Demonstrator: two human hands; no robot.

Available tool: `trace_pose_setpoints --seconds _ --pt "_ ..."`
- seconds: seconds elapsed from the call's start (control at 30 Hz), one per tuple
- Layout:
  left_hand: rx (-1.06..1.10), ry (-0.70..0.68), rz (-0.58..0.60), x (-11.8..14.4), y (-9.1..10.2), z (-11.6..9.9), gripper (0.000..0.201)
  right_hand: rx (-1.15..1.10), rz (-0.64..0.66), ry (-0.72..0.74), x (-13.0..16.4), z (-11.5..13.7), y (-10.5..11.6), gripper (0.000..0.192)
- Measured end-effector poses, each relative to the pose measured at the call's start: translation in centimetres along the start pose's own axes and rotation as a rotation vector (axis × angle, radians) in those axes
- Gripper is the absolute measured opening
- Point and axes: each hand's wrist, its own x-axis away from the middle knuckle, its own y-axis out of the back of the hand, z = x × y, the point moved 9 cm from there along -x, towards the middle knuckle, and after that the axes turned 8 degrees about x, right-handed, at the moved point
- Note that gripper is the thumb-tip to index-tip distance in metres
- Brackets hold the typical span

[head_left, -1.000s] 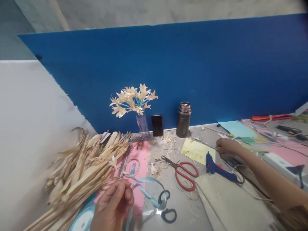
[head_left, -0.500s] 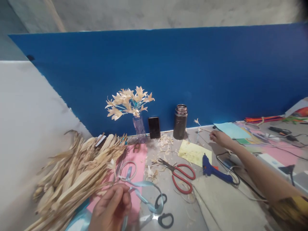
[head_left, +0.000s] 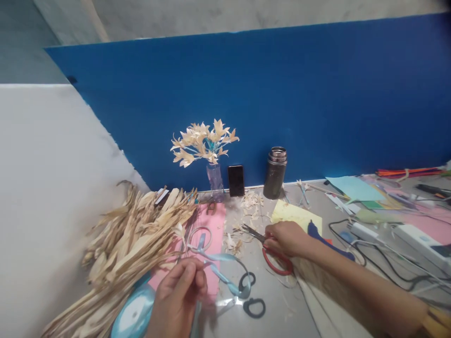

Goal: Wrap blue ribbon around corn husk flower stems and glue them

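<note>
My left hand point(head_left: 179, 295) is low at the desk's point(head_left: 268, 305) near edge, grip pinched shut on a light-blue ribbon point(head_left: 220, 265) w/ thumb & fingertips; the ribbon loops up & over the pink paper point(head_left: 214, 225) toward a small ring of itself, and its spool point(head_left: 132, 314) lies just left of my wrist. My right hand point(head_left: 287, 237) is out past centre, laid over the red-handled scissors point(head_left: 275, 256), fingers curled on the handle loops; can't tell if that grip is fully closed round them, blades stick out to the left, slightly parted. Black-handled scissors point(head_left: 246, 298) lie near my left hand, w/ the ribbon draped over one loop. Blue glue gun point(head_left: 327, 239) sits just behind my right forearm, its cord trailing right. Yellow paper point(head_left: 296, 213) is beyond my right hand, touching nothing I hold. Big heap of dried husk strips point(head_left: 130, 239) fills the left side, overlapping the pink paper. At the back, vs the blue partition point(head_left: 282, 94): small vase of husk flowers point(head_left: 206, 141), a dark phone point(head_left: 236, 180) stood upright, dark flask point(head_left: 275, 172). Husk scraps point(head_left: 248, 204) scattered btwn phone & scissors. Far right: coloured paper sheets point(head_left: 352, 188), a white power strip point(head_left: 416, 234), cables
</note>
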Motion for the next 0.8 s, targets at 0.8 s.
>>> trace_pose_setpoints --seconds 0.8 --pt "-0.005 0.079 0.083 0.7 -2.5 1.7 0.037 -0.22 -0.007 -0.18 -2.3 -0.9 -3.3 0.013"
